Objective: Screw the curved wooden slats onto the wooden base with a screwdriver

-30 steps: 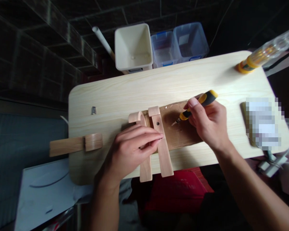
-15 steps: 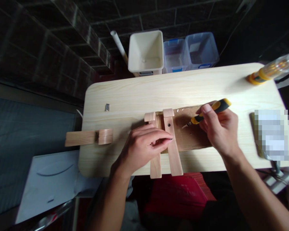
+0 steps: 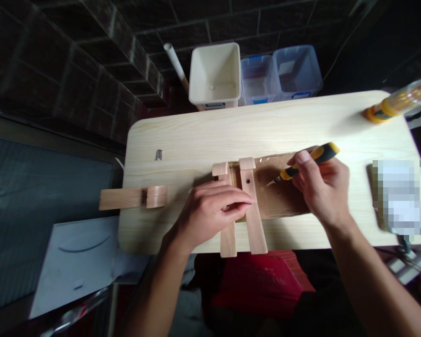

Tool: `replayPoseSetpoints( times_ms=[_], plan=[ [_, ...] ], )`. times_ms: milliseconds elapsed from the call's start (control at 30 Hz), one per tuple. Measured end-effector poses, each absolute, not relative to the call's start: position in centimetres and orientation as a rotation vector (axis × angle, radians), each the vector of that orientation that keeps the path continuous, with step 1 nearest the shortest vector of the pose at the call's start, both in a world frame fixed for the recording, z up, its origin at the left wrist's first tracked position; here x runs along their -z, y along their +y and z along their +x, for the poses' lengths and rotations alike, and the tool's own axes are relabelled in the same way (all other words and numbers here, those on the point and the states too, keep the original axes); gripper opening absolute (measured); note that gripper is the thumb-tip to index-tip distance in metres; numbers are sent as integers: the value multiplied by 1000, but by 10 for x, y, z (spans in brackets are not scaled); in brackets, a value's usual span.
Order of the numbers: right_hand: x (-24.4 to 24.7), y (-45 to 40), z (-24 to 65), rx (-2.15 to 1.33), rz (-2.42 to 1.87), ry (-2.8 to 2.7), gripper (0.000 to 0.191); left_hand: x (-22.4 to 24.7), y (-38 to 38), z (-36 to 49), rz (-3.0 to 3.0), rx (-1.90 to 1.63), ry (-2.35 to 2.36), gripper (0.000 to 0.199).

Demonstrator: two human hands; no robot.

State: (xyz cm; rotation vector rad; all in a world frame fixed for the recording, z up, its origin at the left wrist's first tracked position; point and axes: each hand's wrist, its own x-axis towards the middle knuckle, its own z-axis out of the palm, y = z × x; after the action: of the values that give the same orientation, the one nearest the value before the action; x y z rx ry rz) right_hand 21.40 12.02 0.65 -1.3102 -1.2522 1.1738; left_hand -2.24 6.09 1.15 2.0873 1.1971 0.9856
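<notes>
A red object (image 3: 256,281) below the cardboard (image 3: 277,206) bears illegible lettering. Over the cardboard's left part, the left hand (image 3: 215,206), fingertips pinched together, partly hides two wooden strips (image 3: 257,231); over its right, the right hand (image 3: 326,187) grips a screwdriver (image 3: 287,174).

Cannot see the left wooden strip (image 3: 228,241) whole beneath the left hand (image 3: 210,206), nor the clear tube (image 3: 403,99) past the right edge.
</notes>
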Motion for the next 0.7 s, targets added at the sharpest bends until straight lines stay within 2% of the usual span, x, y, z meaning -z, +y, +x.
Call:
replayPoseSetpoints(
  times_ms=[700],
  plan=[
    [-7,121,211,-1126,-1326,-1268,42,-24,64,-30,2051,-759,1235,17]
  ],
)
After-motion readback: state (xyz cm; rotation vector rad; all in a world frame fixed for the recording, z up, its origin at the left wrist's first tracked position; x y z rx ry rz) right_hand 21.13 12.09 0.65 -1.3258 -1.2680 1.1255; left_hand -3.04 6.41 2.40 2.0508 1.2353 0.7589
